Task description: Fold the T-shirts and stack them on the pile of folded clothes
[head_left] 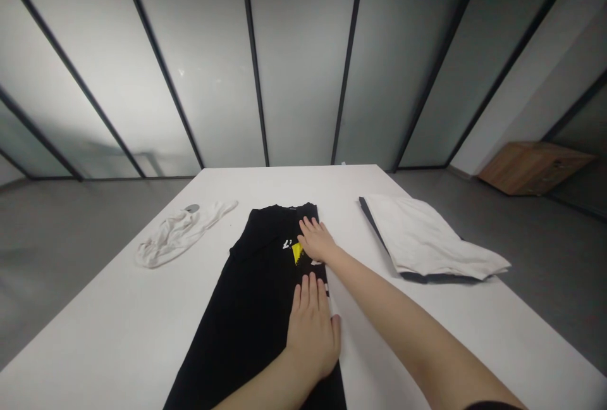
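A black T-shirt (246, 309) with a yellow and white print lies folded lengthwise on the white table, its neckline toward the far end. My left hand (313, 331) rests flat on the shirt near its right edge, fingers stretched forward. Farther up, my right hand (316, 240) lies on the shirt beside the yellow print, fingers spread and covering part of it. Neither hand grips the cloth. The shirt's lower end runs out of the bottom of the view.
On the right of the table (142, 328) lies a stack of folded white and dark cloth (427, 236), overhanging the right edge. A crumpled white cloth (183, 233) lies at left, next to a grey round object (192, 208). Beyond stand frosted glass panels and a wooden cabinet (533, 166).
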The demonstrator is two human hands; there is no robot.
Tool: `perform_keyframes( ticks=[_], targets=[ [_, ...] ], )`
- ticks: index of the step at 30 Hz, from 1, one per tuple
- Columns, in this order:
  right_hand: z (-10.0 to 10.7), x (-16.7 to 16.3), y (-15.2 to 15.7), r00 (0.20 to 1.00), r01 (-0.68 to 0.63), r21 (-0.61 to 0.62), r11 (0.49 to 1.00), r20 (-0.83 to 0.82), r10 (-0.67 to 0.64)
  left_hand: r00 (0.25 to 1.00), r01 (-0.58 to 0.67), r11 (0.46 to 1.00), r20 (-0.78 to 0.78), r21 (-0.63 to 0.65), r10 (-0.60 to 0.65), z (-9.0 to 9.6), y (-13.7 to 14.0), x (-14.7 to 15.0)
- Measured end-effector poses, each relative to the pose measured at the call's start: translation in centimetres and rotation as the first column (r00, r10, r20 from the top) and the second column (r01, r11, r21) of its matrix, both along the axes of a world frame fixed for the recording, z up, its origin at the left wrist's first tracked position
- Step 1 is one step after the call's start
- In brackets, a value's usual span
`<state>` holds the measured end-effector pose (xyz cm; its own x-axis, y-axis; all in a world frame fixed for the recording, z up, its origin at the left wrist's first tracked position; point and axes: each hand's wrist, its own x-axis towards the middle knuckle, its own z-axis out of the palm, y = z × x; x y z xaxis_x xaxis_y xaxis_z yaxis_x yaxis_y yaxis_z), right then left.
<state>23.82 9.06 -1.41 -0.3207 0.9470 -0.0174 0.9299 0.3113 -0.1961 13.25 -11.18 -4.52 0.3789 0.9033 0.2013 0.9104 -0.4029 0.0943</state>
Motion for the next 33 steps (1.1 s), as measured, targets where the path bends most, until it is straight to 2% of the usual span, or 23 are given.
perform_keyframes(
  ticks=[9,17,23,27,30,33],
  targets=[
    [0.3,-1.4,5.1,0.991,0.134,-0.042,0.99,0.022,-0.133,0.999,0.008,1.0,0.035,-0.005,-0.008,0.7,0.0,0.1],
    [0.9,-1.3,7.3,0.981,0.194,-0.069,0.979,0.019,-0.193,0.999,0.008,1.0,0.031,-0.021,-0.008,0.9,-0.1,0.2],
    [1.0,-1.1,7.2,0.977,0.212,-0.047,0.976,-0.007,-0.213,0.999,0.003,0.999,0.037,-0.051,-0.001,1.2,0.0,0.2],
    [1.1,-0.6,6.5,0.966,0.225,0.045,0.973,-0.137,-0.217,1.0,0.011,0.998,0.03,-0.058,-0.009,1.0,0.0,0.0],
    [1.1,-0.1,5.4,0.937,0.285,0.073,0.956,-0.232,-0.262,1.0,0.003,0.999,0.019,-0.049,-0.002,0.7,0.0,0.0],
    [0.8,0.3,3.4,0.921,0.327,0.051,0.944,-0.242,-0.306,1.0,-0.002,0.999,0.02,-0.041,0.003,0.5,0.0,0.1]
  ],
)
